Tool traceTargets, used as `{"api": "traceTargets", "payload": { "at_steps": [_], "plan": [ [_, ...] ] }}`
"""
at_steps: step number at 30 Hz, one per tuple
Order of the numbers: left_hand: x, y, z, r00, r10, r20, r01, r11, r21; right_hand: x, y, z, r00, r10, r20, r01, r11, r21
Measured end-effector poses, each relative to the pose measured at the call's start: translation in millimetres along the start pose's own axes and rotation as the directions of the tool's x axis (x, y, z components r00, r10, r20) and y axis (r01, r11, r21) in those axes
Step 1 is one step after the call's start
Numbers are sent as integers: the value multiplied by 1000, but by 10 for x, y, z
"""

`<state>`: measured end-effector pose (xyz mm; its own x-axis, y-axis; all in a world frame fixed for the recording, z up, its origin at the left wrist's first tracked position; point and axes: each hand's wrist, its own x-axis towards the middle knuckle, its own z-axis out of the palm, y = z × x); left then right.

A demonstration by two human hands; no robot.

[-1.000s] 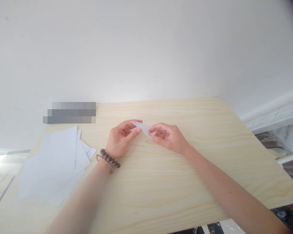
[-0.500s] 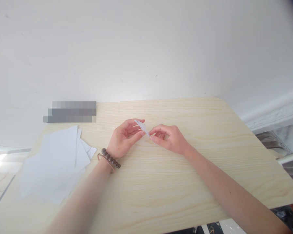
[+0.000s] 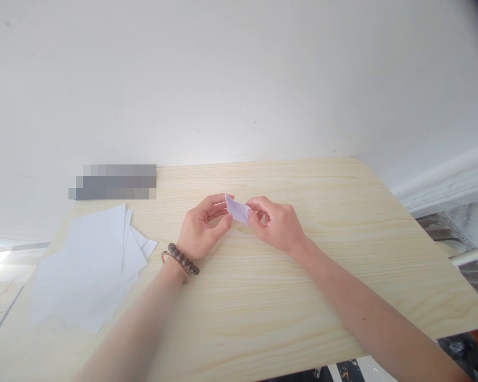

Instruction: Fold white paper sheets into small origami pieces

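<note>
Paper (image 3: 237,210), a small pale piece, was held at a tilt between the two hands, over the middle of the wood-grained counter (image 3: 262,318). The right hand (image 3: 278,225) had its grip pinching the near right end, thumb in front; its fingertips and that end of the piece were partly hidden. The left hand (image 3: 201,225) curved around the other end, thumb apart from the fingers, some of which passed behind the piece; whether its grip pressed on it or merely touched, I could not tell. A beaded bracelet (image 3: 184,259) circled the left wrist. White sheets (image 3: 89,254) lay overlapping on the left, too washed out along their lower edges to count. Behind them, a dark object (image 3: 115,185) was blurred into blocks and unreadable. At the bottom, a dark-and-white patterned surface (image 3: 348,370) was cut off by the frame and partly covered by the right forearm.
</note>
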<state>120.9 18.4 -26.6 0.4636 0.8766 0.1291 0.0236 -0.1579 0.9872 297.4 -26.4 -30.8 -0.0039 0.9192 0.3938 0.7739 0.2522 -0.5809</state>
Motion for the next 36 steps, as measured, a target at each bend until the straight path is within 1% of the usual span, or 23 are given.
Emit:
{"api": "traceTargets", "payload": {
  "at_steps": [2, 4, 6, 8, 10, 12, 14, 15, 17, 18, 19, 21, 23, 26, 29, 31, 33, 36],
  "plan": [
    [-13, 9, 29, 1000, 13, 17, -14, 999, 44, 15, -10, 11, 1000, 12, -12, -12, 999, -50],
    [-23, 16, 56, 999, 35, 19, -37, 996, 87, 21, -4, 23, 999, 38, 1, -38, 998, -42],
    [-29, 21, 75, 998, 56, 19, -58, 990, 131, 19, 12, 36, 997, 76, 21, -77, 997, 22],
    [-32, 23, 80, 997, 68, 27, -71, 986, 153, 11, 28, 44, 993, 109, 49, -114, 986, 121],
    [-30, 20, 70, 998, 47, 43, -52, 992, 118, 2, 36, 43, 992, 107, 70, -119, 973, 198],
    [-20, 16, 42, 997, -14, 72, 12, 999, 33, -5, 36, 38, 996, 66, 56, -76, 975, 210],
    [-4, 13, 3, 990, -98, 103, 108, 989, -101, -8, 29, 33, 1000, -13, 7, 11, 987, 161],
    [4, 15, -19, 982, -142, 124, 162, 971, -174, -7, 24, 32, 998, -63, -18, 65, 990, 124],
    [19, 28, -54, 960, -219, 177, 268, 901, -340, -3, 15, 34, 983, -177, -51, 180, 982, 57],
    [24, 40, -65, 943, -251, 219, 319, 870, -376, -1, 11, 36, 972, -229, -55, 231, 972, 39],
    [25, 54, -71, 926, -276, 256, 360, 850, -385, 2, 7, 39, 961, -271, -53, 273, 962, 32],
    [23, 83, -69, 908, -307, 285, 394, 856, -334, 5, 1, 41, 944, -325, -50, 327, 945, 28],
    [19, 104, -58, 907, -320, 273, 393, 877, -276, 8, -3, 43, 935, -351, -55, 352, 936, 13],
    [23, 112, -51, 906, -340, 253, 399, 886, -236, 11, -8, 44, 921, -384, -72, 383, 924, -27],
    [37, 112, -55, 900, -370, 231, 417, 886, -203, 14, -12, 46, 920, -386, -67, 385, 922, -28],
    [43, 115, -56, 895, -385, 225, 428, 883, -192, 13, -10, 45, 934, -352, -63, 353, 936, -6],
    [45, 122, -57, 893, -394, 218, 435, 879, -193, 10, -3, 42, 953, -299, -50, 301, 953, 41],
    [42, 131, -63, 891, -407, 202, 445, 872, -205, 5, 15, 34, 972, -235, -1, 232, 960, 156]
  ]
}}
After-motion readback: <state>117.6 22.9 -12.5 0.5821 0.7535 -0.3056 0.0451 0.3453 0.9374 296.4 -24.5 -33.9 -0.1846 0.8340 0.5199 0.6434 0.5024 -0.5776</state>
